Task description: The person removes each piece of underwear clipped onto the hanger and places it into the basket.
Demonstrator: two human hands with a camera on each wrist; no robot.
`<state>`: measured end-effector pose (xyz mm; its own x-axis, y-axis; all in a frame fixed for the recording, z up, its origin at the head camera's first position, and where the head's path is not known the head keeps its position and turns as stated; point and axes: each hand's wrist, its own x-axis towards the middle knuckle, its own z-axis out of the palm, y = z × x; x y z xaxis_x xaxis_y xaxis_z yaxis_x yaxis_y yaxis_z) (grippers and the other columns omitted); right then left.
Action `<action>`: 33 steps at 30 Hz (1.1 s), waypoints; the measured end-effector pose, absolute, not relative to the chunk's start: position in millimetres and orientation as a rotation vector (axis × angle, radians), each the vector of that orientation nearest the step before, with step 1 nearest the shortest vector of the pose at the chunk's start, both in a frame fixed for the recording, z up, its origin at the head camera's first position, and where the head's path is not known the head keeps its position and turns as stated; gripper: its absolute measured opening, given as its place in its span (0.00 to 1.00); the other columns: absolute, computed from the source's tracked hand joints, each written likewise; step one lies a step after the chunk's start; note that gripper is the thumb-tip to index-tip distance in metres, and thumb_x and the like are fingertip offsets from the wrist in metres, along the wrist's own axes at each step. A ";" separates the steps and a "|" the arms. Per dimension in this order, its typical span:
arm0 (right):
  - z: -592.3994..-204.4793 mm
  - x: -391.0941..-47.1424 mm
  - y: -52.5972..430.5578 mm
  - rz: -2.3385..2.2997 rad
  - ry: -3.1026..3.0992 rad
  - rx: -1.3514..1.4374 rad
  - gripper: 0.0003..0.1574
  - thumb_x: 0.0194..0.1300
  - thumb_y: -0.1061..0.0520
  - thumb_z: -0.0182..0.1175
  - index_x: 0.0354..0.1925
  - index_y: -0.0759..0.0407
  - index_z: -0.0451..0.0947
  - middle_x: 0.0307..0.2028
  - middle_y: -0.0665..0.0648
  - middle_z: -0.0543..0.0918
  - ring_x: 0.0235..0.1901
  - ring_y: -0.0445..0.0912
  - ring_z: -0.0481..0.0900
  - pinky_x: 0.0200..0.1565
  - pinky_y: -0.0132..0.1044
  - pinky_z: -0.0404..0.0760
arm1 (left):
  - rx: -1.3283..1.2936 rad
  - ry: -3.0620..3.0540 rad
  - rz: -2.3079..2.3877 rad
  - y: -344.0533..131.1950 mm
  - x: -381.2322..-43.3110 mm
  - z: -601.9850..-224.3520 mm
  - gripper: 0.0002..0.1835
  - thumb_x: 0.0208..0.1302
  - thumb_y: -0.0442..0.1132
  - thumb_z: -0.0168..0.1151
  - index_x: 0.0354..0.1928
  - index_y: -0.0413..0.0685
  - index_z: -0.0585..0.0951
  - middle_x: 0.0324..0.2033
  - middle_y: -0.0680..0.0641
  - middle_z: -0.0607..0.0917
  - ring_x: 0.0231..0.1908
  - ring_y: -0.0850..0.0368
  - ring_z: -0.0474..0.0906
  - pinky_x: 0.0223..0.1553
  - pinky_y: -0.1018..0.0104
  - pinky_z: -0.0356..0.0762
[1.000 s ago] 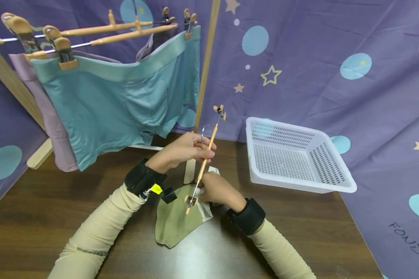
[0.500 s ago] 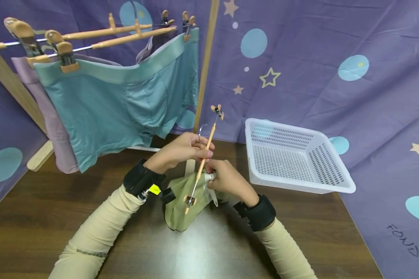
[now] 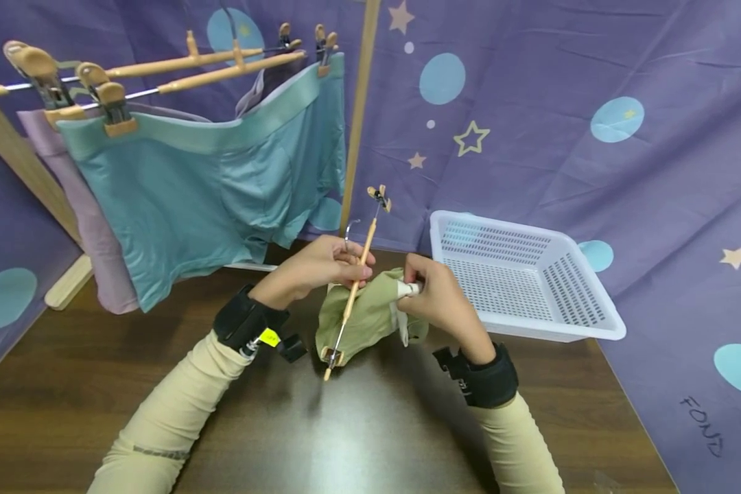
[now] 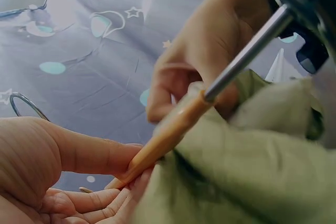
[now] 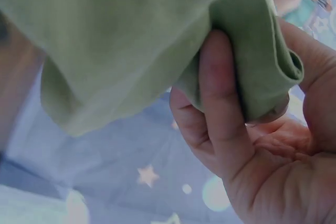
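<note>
Between the thumb and fingers of my left hand (image 3: 324, 267) is a wooden clip hanger (image 3: 348, 309), tilted, with a clip (image 3: 379, 197) at its far end and another clip (image 3: 331, 357) at its near end. Its metal hook rises beside my fingers. My right hand (image 3: 440, 295) pinches the edge of a green garment (image 3: 370, 305), near a white patch on it. The cloth hangs in folds behind the hanger, over the table. In the right wrist view, fingers curl round the folded green cloth (image 5: 131, 40). The left wrist view has the hanger's bar (image 4: 176, 124) crossing before the cloth.
Teal boxer briefs (image 3: 210, 171) hang from a clip hanger at the left, with a lilac garment (image 3: 108, 267) behind. A white perforated basket (image 3: 519, 326) stands at the right on the wooden table (image 3: 265, 425). A purple patterned curtain (image 3: 531, 62) backs the scene.
My right hand has moved up and to the right, lifting and drawing the green garment along behind the hanger. My left hand keeps its hold on the hanger and has barely moved.
</note>
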<state>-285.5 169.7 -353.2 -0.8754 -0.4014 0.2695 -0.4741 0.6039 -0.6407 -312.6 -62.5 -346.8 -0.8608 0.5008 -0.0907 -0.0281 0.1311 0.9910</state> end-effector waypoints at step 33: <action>-206.5 -299.7 292.2 0.723 -2.467 0.194 0.15 0.43 0.67 0.71 0.24 0.60 0.73 0.15 0.33 0.67 0.20 0.34 0.64 0.23 0.28 0.63 | 0.464 2.053 1.767 -60.2 -314.5 -351.1 0.16 0.67 0.28 0.63 0.55 0.28 0.77 0.33 0.49 0.85 0.31 0.60 0.86 0.39 0.65 0.88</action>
<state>-299.7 292.2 -206.5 -0.8350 0.0167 0.5500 -0.2827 0.8445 -0.4549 -314.5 -60.2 -351.1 -0.8688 0.4891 -0.0774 -0.0035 0.1501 0.9887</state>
